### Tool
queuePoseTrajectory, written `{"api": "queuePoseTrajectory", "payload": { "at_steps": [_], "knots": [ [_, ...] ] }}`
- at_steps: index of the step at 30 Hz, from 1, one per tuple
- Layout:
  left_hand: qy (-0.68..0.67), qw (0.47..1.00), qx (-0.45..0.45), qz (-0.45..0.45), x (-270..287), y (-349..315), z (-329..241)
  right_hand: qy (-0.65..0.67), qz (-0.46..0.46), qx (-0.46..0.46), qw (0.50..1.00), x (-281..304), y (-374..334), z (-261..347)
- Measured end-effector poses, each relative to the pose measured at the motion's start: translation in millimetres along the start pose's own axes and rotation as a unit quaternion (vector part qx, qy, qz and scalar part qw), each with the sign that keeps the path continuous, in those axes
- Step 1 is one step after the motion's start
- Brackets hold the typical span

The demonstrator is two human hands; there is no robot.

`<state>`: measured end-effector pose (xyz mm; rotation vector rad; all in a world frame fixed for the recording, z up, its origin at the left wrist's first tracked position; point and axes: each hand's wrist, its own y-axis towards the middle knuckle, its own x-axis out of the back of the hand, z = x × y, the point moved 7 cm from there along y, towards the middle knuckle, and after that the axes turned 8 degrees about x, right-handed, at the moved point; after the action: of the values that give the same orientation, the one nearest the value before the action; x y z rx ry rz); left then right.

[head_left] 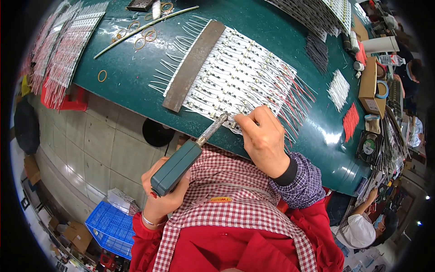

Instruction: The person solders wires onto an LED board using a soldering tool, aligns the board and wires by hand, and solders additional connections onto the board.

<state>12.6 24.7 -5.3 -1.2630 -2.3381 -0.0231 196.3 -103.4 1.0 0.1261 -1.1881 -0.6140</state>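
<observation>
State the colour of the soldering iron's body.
The body is dark green; see the head view.

Head-worn fisheye looks down (close in) on the table (240, 16).

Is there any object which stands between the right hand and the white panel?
Nothing visible does: the right hand is at the near edge of the white panel. The brown bar lies farther left.

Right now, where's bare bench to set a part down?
Green bench, left: between the lone rubber band and white wires beside the metal bar. Right: between the splayed red wires and red bundle. Crowded: right edge, around the cardboard box.
</observation>
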Motion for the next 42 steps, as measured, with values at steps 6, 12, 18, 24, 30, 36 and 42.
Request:
{"api": "queuePoseTrajectory", "payload": {
  "at_steps": [6, 12, 18, 24, 30, 36, 42],
  "knots": [
    [-0.015, 0.999, -0.027, -0.036, 4, -4, 0, 0.010, 0.003, -0.008, 1.000, 0, 0, -2],
    [-0.041, 0.998, 0.020, -0.052, 6, -14, 16, 0.007, 0.001, -0.009, 1.000, 1, 1, -2],
    [-0.039, 0.998, 0.019, -0.050, 6, -12, 10, 0.009, -0.004, -0.008, 1.000, 1, 1, -1],
    [-0.029, 0.998, 0.033, -0.053, 7, -14, 10, 0.014, -0.015, 0.000, 1.000, -3, 0, -3],
    [-0.019, 0.997, 0.037, -0.062, 9, -19, 12, 0.032, -0.067, 0.014, 0.997, 8, 0, 2],
    [-0.019, 0.996, 0.041, -0.070, 13, -23, 11, 0.069, -0.055, 0.003, 0.996, 8, -4, 8],
    [-0.030, 0.998, 0.038, -0.050, 9, -20, 9, 0.065, -0.047, 0.007, 0.997, 2, -6, 7]
  ]
}}
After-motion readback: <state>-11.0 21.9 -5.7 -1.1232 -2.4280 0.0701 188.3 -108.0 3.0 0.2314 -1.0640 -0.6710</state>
